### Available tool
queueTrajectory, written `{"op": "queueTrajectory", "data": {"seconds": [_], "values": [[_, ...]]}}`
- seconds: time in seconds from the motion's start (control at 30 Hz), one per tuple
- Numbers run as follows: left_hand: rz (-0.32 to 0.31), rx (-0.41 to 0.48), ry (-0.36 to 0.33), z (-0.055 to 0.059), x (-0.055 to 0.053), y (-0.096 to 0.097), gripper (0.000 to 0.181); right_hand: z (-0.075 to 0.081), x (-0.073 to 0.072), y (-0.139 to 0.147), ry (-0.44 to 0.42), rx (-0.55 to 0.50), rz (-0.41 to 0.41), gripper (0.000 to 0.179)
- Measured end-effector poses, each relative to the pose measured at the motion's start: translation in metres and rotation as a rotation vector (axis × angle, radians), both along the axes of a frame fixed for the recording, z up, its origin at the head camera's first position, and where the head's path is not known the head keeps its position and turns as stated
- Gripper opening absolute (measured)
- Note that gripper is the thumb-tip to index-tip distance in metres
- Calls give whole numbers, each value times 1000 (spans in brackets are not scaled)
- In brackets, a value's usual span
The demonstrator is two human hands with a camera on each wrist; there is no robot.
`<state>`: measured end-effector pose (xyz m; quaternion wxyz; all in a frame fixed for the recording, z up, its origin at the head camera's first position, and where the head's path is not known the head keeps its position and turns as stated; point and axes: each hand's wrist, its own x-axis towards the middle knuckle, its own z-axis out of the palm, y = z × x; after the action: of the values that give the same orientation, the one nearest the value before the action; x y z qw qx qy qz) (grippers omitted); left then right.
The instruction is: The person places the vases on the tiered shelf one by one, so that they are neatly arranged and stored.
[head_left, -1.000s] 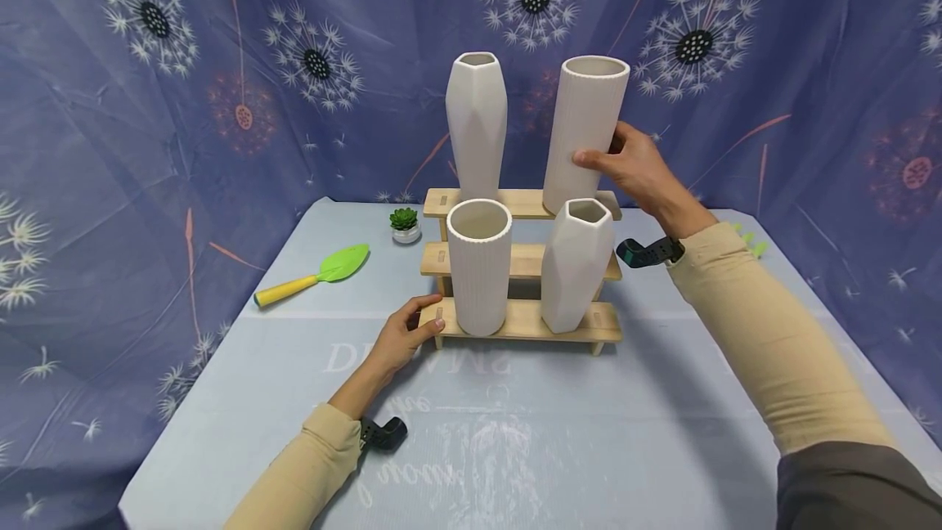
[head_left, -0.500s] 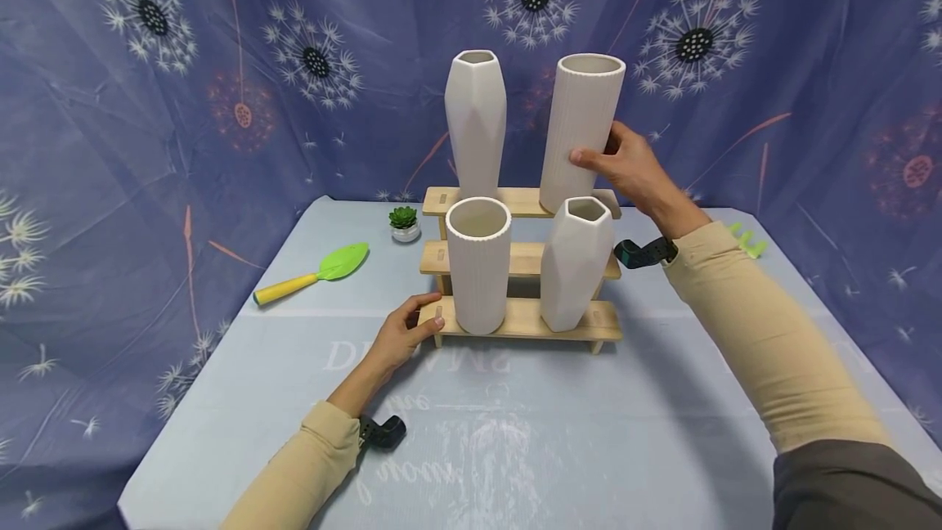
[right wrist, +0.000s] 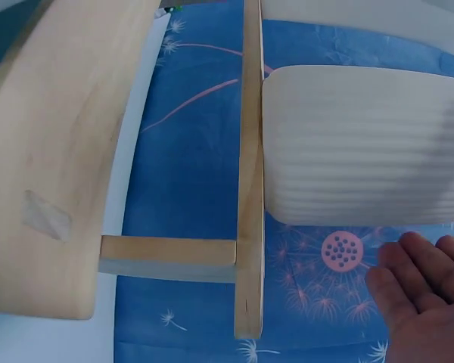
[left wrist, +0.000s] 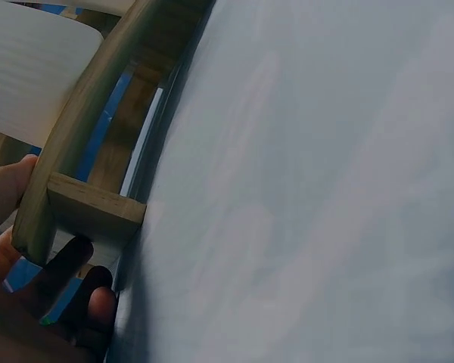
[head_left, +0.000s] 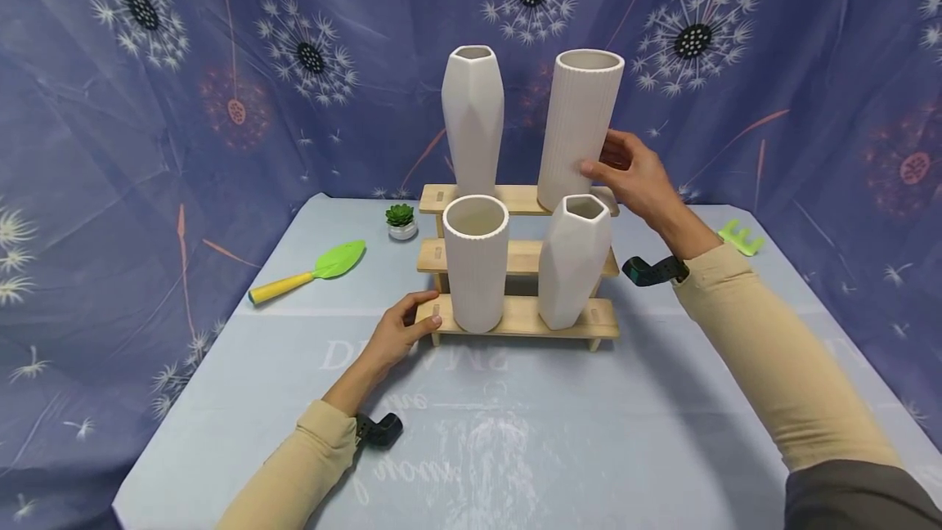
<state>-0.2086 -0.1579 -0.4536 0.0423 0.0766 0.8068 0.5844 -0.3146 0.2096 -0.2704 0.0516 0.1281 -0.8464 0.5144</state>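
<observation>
In the head view my left hand (head_left: 392, 337) holds the left end of the bottom step of a three-step wooden stand (head_left: 526, 258). The left wrist view has the thumb above the board (left wrist: 35, 219) and fingers beneath. On the top step, towards the right, stands a white ribbed cylindrical vase (head_left: 580, 125). Beside it is my right hand (head_left: 639, 178), its fingers loosened and apart from the ribbed wall (right wrist: 363, 144) in the right wrist view. A tall faceted white vase (head_left: 473, 121) stands top left. The bottom step bears another ribbed vase (head_left: 477, 268) and a shorter faceted vase (head_left: 574, 264).
Left of the stand, a small potted succulent (head_left: 401, 221) and a green trowel with a yellow handle (head_left: 307, 272) sit on the pale tablecloth (head_left: 559, 432). A green fork-like tool (head_left: 741, 237) lies at the right rear. Behind hangs a blue dandelion-print curtain (head_left: 397, 15).
The ribbed vase on the top step has shifted slightly left. My right hand has loosened from it and drawn a little to the right. My left hand keeps its hold on the stand.
</observation>
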Motion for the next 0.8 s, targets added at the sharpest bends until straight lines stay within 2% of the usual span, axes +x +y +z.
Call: {"op": "queueTrajectory", "data": {"seconds": [0.17,0.33,0.47,0.6,0.8], "values": [[0,-7,19,2,2,-2,49,-2,9,7,16,-23,-35,77],[31,-17,32,5,4,-9,49,-7,18,15,43,-10,-67,73],[105,-76,69,16,6,-13,47,-13,30,21,78,15,-126,70],[185,-141,127,27,3,-17,46,-19,45,26,121,60,-170,67],[229,-224,234,48,3,-18,46,-32,66,30,158,128,-187,63]]}}
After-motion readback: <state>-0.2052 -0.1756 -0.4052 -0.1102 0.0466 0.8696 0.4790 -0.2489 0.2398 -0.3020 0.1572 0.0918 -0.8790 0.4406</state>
